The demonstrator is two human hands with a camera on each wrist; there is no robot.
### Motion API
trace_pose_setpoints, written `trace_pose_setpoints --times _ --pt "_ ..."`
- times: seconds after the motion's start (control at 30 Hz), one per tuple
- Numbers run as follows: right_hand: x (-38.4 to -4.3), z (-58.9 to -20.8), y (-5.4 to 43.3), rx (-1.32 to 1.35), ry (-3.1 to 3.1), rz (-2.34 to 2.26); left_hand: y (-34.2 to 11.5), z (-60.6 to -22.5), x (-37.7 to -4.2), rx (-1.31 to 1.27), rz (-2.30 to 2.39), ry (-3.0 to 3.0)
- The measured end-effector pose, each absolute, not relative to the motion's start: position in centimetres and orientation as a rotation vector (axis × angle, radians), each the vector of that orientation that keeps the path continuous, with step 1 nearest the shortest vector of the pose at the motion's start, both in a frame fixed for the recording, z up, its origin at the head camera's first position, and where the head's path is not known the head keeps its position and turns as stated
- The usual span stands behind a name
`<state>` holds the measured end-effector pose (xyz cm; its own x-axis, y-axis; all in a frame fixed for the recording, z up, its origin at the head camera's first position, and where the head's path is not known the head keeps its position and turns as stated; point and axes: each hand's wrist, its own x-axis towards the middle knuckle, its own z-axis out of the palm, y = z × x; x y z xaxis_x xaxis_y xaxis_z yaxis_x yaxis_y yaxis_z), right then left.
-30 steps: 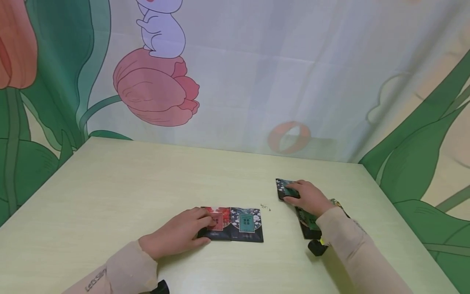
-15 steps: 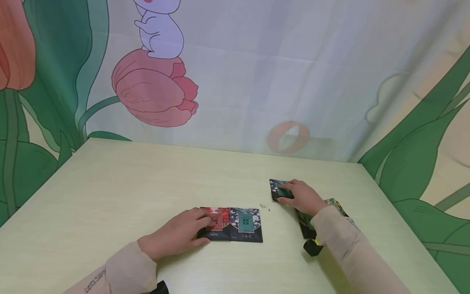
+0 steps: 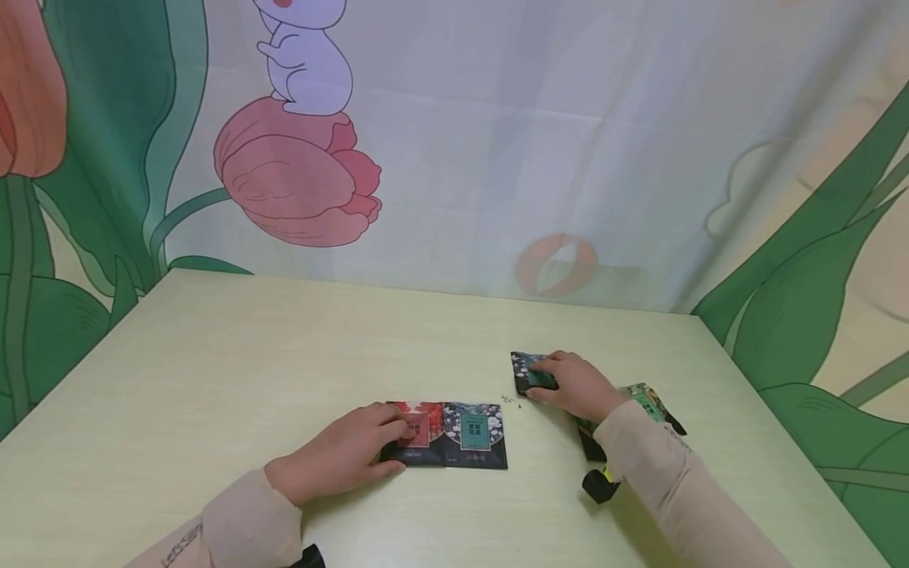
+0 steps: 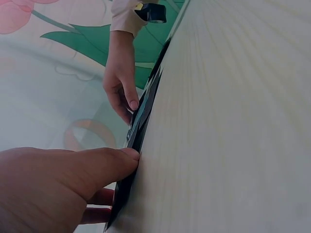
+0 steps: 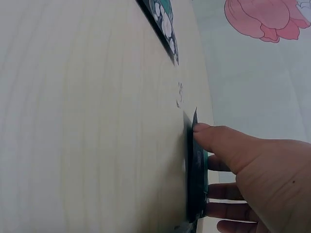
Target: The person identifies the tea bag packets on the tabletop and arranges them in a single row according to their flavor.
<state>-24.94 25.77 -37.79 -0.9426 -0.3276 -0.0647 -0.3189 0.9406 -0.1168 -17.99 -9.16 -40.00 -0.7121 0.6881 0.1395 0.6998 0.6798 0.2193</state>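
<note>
Grips in the right hand [image 3: 574,384] a flat, dark packet with white blossoms and a teal label [image 3: 533,375], thumb on the near edge, fingers over the printed face. Holds it beyond and to the right of two flat packets, near edge raised off the pale wood-grain surface [image 3: 319,339], as seen from the right wrist. Holds in the left hand [image 3: 341,454] the left end of a flat packet with a red print and a dark lower band [image 3: 430,451], thumb at the near edge, fingertips on the face. Has that packet flat on the surface, edge to edge with a second blossom-printed packet with a teal label [image 3: 477,434]. Shows near the latter a few small dark specks [image 3: 511,401]. Shows green-printed dark packets [image 3: 648,398] partly hidden under the right forearm; cannot tell how many. Wears beige sleeves [image 3: 252,517] and, at the right wrist, a black device [image 3: 600,487]. Faces, past the surface's far edge, a pale backdrop [image 3: 461,158] printed with a pink flower [image 3: 298,170], a white animal figure [image 3: 308,67] and green leaves [image 3: 795,244].
</note>
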Motion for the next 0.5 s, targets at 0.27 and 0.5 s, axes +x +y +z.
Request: trace_pose_setpoints --times 0.27,0.5 --pt "-24.3 -37.7 25.1 -0.538 3.016 -0.145 -9.2 -40.0 -18.0 -1.173 -0.395 -2.838" --pt "-23.5 -37.7 24.7 -0.563 3.021 -0.157 -9.1 -40.1 -18.1 -1.174 -0.398 -2.832"
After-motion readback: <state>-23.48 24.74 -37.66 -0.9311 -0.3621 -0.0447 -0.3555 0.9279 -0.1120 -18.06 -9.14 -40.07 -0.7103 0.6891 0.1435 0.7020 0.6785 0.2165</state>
